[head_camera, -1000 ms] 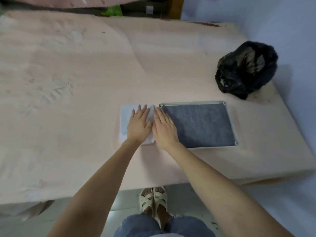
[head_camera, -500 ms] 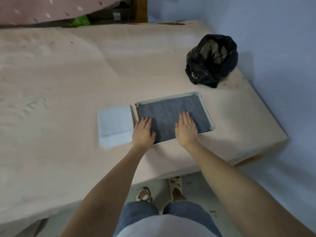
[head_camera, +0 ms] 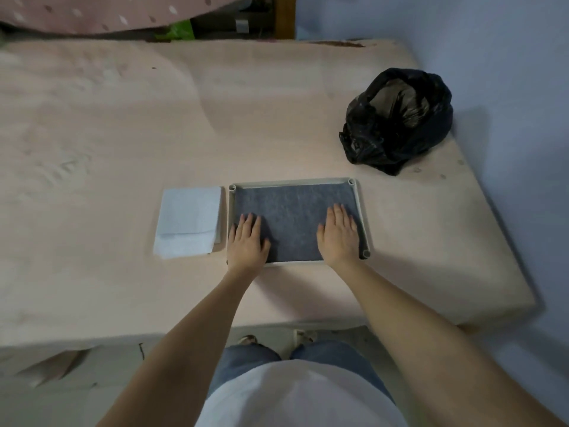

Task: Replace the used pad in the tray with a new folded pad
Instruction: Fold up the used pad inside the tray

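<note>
Pressing both flat hands on the used pad, removal not yet begun.

Your left hand (head_camera: 248,241) and right hand (head_camera: 338,237) lie fingers-straight on the grey used pad (head_camera: 292,214) inside the tray (head_camera: 359,208). Next, pinch its near edge and lift it out; the new folded pad (head_camera: 187,220) waits just left, black bag (head_camera: 397,121) beyond.

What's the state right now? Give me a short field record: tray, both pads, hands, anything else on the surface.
tray: pale rectangular tray on the pink surface
grey pad: dark grey pad lies flat inside tray
white pad: folded white pad outside tray, just beyond its left edge
left hand: left hand flat on grey pad, near-left corner
right hand: right hand flat on grey pad, near-right side
other: black plastic bag beyond tray, to the right
</note>
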`<state>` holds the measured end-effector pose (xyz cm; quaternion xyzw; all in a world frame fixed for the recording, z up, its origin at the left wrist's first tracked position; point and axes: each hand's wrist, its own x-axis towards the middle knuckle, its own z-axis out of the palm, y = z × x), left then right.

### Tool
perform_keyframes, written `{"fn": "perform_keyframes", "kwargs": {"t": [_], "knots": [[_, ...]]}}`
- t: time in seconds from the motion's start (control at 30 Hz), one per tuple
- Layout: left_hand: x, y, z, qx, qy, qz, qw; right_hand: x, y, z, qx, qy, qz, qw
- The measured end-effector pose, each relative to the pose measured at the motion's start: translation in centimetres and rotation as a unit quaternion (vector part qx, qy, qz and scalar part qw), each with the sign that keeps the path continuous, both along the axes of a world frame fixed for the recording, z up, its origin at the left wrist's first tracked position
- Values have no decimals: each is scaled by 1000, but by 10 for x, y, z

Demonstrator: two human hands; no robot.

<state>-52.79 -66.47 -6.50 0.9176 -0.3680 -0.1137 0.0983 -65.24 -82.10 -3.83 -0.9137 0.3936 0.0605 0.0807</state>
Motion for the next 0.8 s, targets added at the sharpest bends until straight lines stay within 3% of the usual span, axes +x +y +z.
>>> {"fn": "perform_keyframes", "kwargs": {"t": [0.23,0.43,0.63,0.8], "knots": [[-10,-5,3,0,-3,70,998,-6,-21,5,-15,2,-44,999],[-15,-9,8,-16,31,128,991,0,-21,9,52,-25,-123,991],[-10,-3,7,-21,49,119,991,4,-15,9,79,-21,-145,986],[-13,-11,9,51,-13,87,995,2,-21,10,96,-51,-177,978]]}}
